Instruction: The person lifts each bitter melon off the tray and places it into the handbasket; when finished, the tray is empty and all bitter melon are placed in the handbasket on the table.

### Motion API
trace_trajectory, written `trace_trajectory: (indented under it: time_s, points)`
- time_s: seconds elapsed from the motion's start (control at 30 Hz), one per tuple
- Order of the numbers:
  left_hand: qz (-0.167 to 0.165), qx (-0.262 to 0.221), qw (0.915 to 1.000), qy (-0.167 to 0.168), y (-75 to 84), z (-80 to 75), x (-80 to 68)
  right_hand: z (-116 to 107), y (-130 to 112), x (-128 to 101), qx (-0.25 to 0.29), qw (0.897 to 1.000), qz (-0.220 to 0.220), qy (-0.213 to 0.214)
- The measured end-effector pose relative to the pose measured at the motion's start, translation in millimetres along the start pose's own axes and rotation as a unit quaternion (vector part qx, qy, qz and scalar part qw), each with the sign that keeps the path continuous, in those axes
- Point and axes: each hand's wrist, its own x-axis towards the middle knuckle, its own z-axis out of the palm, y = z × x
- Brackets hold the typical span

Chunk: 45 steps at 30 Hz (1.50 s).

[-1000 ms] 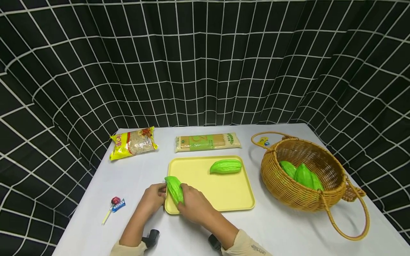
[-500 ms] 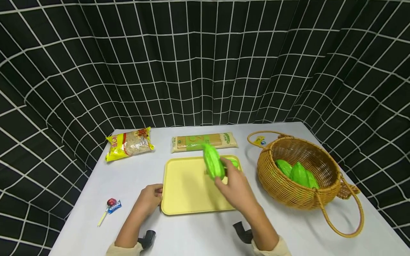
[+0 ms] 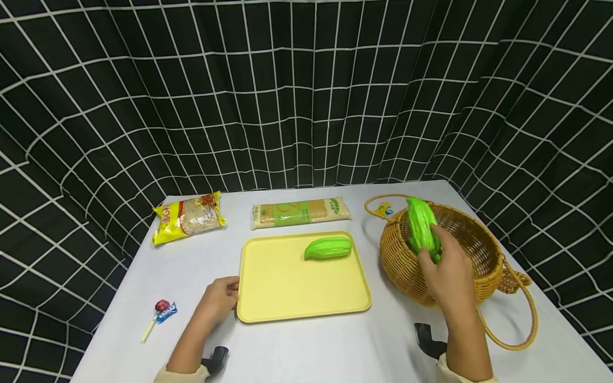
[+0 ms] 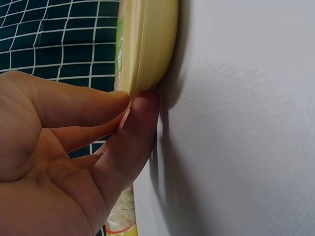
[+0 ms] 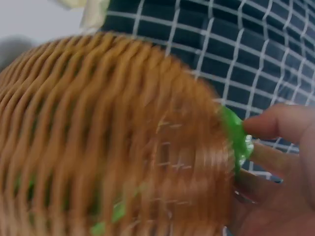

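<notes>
My right hand [image 3: 450,271] grips a bright green, ribbed bitter melon [image 3: 421,223] and holds it over the left side of a round wicker basket [image 3: 399,263]. In the right wrist view the basket wall [image 5: 98,123] hides most of that melon, and green shows through the weave. My left hand [image 3: 217,300] pinches the left rim of a yellow tray [image 3: 282,282]; the left wrist view has thumb and finger meeting on the tray's edge [image 4: 157,39]. A second bitter melon [image 3: 328,248] lies at the tray's back right. Melons inside the basket are mostly hidden by my right hand.
Behind the tray lies a long pack of noodles [image 3: 301,213]. A yellow bag [image 3: 189,217] sits at the back left. A lollipop [image 3: 161,307] and a small blue wrapped sweet [image 3: 167,313] lie left of my left hand. The basket's handle [image 3: 531,324] droops onto the table.
My right hand has lifted the bitter melon from the tray's left side and carried it right, across the tray to the basket. The left hand keeps its place at the tray's rim.
</notes>
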Motion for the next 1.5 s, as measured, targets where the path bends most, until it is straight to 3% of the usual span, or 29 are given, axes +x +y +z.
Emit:
trace_trajectory:
  time_s: [0.17, 0.4, 0.5, 0.6, 0.73, 0.8, 0.87, 0.93, 1.03, 1.17, 1.33, 1.5]
  points:
    - [0.002, 0.003, 1.0, 0.002, -3.7, -1.7, -1.3, 2, 12, 2, -0.03, 0.999, -0.008, -0.042]
    - [0.01, -0.004, 0.9999, 0.005, -5.7, -3.4, -4.2, 2, 6, 7, -0.066, 0.991, 0.036, -0.114]
    - [0.008, -0.006, 0.9999, 0.007, -6.2, -3.8, -5.6, 3, 6, 7, -0.07, 0.99, 0.039, -0.116]
    - [0.009, -0.003, 0.9999, 0.008, -6.6, -4.1, -6.2, 6, 6, 5, -0.065, 0.993, 0.032, -0.09]
    - [0.006, -0.001, 1.0, 0.008, -7.3, -4.0, -5.6, 14, 2, 2, -0.03, 0.999, 0.005, -0.012]
    - [0.004, 0.001, 1.0, 0.009, -7.3, -3.7, -5.2, 22, -3, 1, 0.003, 0.998, -0.042, 0.045]
    - [0.002, 0.002, 0.9999, 0.01, -7.1, -3.3, -4.6, 34, -12, 0, 0.037, 0.988, -0.112, 0.097]
    - [0.001, 0.003, 0.9999, 0.01, -6.5, -3.2, -3.9, 48, -25, 1, 0.055, 0.976, -0.185, 0.106]
    - [0.0, -0.002, 0.9999, 0.011, -5.4, -3.2, -2.3, 71, -48, 4, 0.036, 0.965, -0.259, 0.03]
    - [0.001, -0.006, 0.9999, 0.014, -3.7, -2.2, 1.0, 104, -68, 12, -0.048, 0.948, -0.29, -0.125]
    - [0.011, -0.007, 0.9999, 0.009, -2.7, -0.1, 3.3, 131, -69, 25, -0.139, 0.922, -0.284, -0.224]
    - [0.011, -0.005, 0.9999, 0.003, -2.7, 0.1, 2.5, 142, -65, 33, -0.18, 0.905, -0.245, -0.299]
